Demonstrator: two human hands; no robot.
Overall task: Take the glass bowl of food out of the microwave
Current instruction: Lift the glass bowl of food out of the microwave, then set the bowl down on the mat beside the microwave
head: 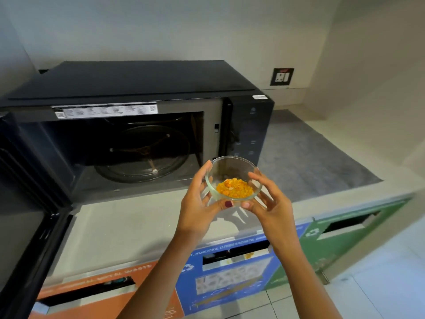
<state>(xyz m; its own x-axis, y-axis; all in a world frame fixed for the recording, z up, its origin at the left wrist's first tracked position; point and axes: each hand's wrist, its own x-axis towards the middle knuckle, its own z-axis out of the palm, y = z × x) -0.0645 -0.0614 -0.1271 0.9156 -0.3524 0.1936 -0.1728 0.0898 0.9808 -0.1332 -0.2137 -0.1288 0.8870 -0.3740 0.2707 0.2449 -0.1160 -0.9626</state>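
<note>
A: Where's the bowl (233, 178)?

B: Out of the microwave (138, 125) — held in the air in front of its right lower corner, above the counter (119, 226). Both hands are on it.

A: How are they gripping?

B: The left hand (197, 203) cups the left side, fingers curled up along the glass wall and the thumb, with a dark red nail, pressed under the near rim. The right hand (269, 199) takes the right side, fingers spread along the wall, thumb tucked beneath. So each hand is closed on the bowl, not wide.

A: What's inside?

B: A small heap of orange-yellow food (234, 188), lying toward the near side of the bottom. The bowl tilts slightly toward the person.

A: And the microwave?

B: Door (30, 203) swung open to the left. The cavity holds only the glass turntable (142, 155), its roller ring showing through.

A: Anything else around?

B: A grey mat (310, 157) on the counter to the right of the microwave, a wall socket (282, 76) behind it — and below the counter edge, three bin fronts: orange (96, 288), blue (230, 272), green (351, 229), each with a slot.
</note>
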